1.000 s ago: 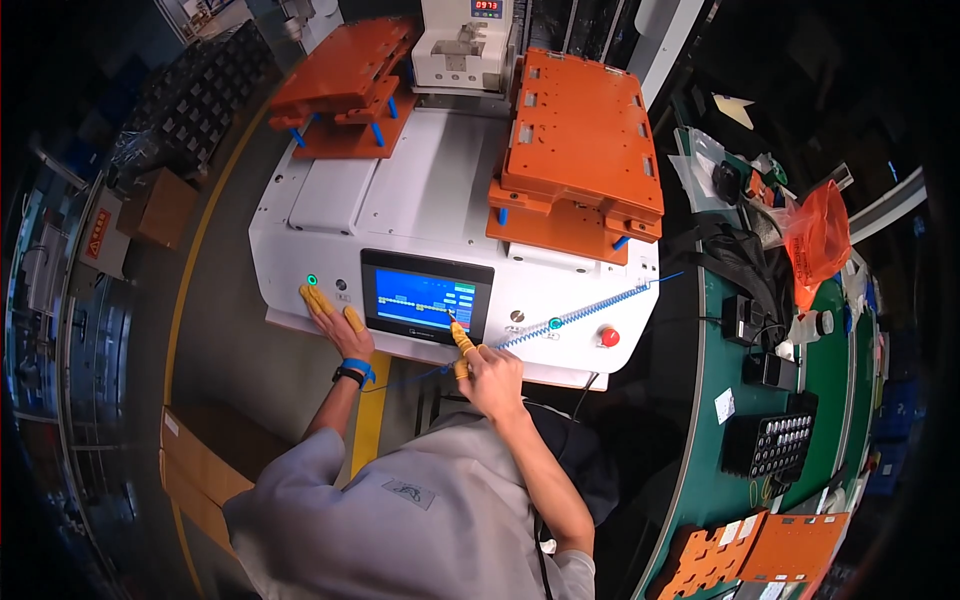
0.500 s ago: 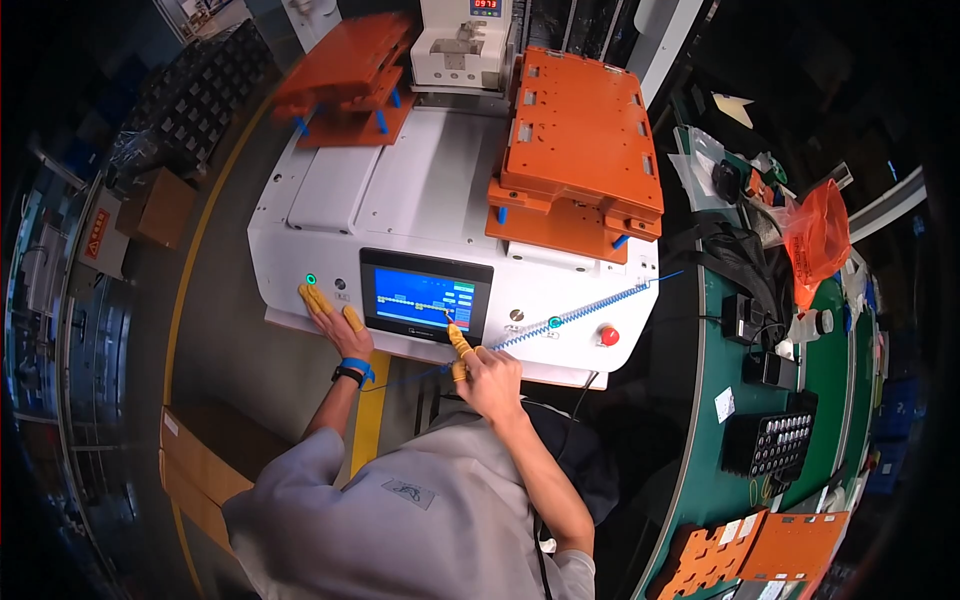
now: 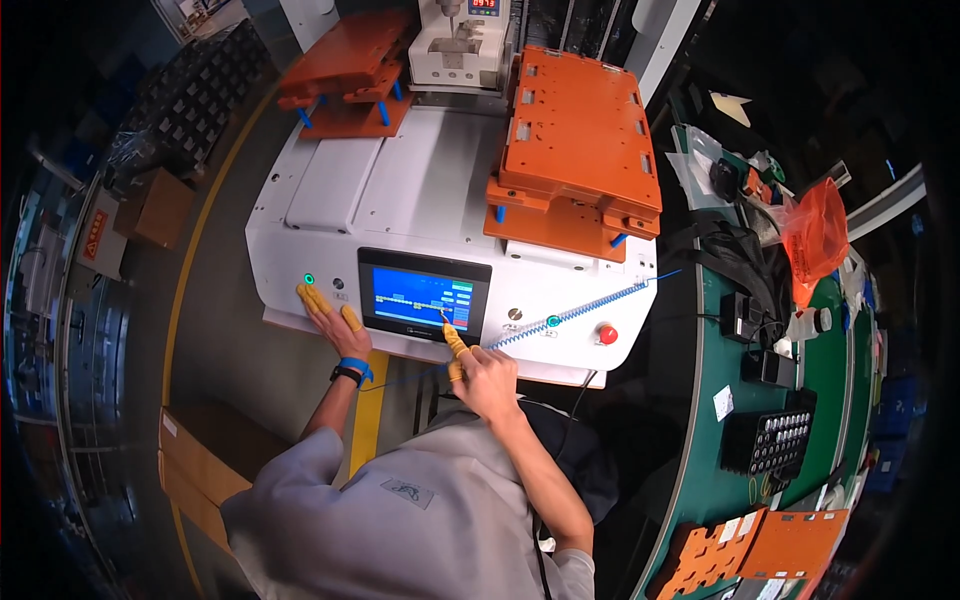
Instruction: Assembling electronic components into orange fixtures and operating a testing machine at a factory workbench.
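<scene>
My left hand lies with outstretched fingers on the front of a white benchtop machine, just below a green-lit button. Yellow finger cots cover several of its fingertips, and a blue band and a black band circle the wrist. My right hand points its yellow-covered index finger at the lower right of a blue touchscreen. Its thumb stays apart and the other fingers curl in; I see nothing held. Whether the fingertip presses the glass is not clear.
Orange fixture plates stand on the machine at left and right. A blue coiled cord crosses the panel beside a red stop knob. A green bench runs along the right; a cardboard box stands lower left.
The left orange fixture, blurred before, is now sharp and sits slightly differently. A spindle now shows at the machine's head. My hands keep nearly the same places.
</scene>
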### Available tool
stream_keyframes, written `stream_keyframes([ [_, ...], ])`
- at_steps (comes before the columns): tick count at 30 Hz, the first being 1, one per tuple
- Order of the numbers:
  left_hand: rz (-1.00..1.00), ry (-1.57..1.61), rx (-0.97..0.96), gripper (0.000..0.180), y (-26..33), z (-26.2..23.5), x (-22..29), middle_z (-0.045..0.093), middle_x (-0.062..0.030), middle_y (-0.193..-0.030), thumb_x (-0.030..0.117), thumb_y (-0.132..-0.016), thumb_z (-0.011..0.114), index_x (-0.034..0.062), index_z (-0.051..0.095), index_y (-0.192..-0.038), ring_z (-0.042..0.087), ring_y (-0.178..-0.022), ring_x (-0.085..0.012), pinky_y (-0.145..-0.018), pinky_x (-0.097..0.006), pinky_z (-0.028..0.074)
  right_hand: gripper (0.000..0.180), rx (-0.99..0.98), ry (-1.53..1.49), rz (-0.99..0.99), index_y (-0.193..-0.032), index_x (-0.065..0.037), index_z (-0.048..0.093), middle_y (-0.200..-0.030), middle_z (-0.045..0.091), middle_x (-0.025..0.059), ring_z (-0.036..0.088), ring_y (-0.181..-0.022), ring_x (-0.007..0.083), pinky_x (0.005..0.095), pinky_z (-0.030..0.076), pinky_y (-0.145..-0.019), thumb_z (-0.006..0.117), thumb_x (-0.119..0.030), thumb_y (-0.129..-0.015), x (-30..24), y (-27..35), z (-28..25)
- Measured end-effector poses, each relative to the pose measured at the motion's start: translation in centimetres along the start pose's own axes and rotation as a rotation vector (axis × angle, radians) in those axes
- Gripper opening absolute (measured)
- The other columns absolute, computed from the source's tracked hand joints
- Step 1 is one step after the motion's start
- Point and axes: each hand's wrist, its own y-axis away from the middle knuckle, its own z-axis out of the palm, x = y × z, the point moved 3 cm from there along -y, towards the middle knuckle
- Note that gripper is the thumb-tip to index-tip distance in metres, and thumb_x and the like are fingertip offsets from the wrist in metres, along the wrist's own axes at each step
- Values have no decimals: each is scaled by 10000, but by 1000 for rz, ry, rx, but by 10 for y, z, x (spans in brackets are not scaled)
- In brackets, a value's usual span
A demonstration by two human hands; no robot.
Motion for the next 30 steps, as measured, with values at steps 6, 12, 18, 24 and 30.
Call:
stream_keyframes([
  [6, 5, -2, -8, 726, 0, -1, 2, 138, -295, -1652, 248, -1000, 432, -46, 143, -1597, 157, -1526, -467, -1243, -545, 105, 173, -3, -2, 6, -885, -54, 722, -655, 575, 66, 605, -561, 277, 397, 481, -549, 733, -113, -723, 0, -1, 5],
  [12, 5, 0, -4, 728, 0, 1, 0, 141, -298, -1649, 238, -993, 437, -45, 145, -1597, 157, -1524, -470, -1244, -545, 101, 221, -5, 15, -1, -943, -59, 724, -662, 577, 66, 607, -570, 275, 393, 488, -567, 726, -105, -727, -2, -6, 8],
  [18, -11, -10, -9, 738, 2, 2, -3, 140, -299, -1650, 247, -990, 443, -48, 145, -1597, 157, -1524, -470, -1245, -545, 99, 151, -6, -5, -17, -861, -57, 678, -666, 581, 77, 618, -586, 282, 391, 504, -588, 717, -100, -722, -5, -9, 8],
  [24, -5, -2, -10, 742, 1, 1, -2, 144, -300, -1648, 255, -989, 445, -52, 147, -1595, 156, -1523, -472, -1245, -545, 98, 206, -6, 17, 12, -938, -54, 714, -659, 581, 74, 616, -578, 272, 393, 495, -577, 709, -98, -737, -2, -8, 14],
  [30, -13, -4, -8, 740, 1, 2, -2, 144, -301, -1648, 261, -991, 443, -52, 150, -1595, 158, -1521, -475, -1243, -549, 98, 278, -15, 15, -2, -1029, -55, 739, -648, 573, 62, 608, -563, 260, 393, 480, -557, 702, -98, -757, -6, -9, 12],
])
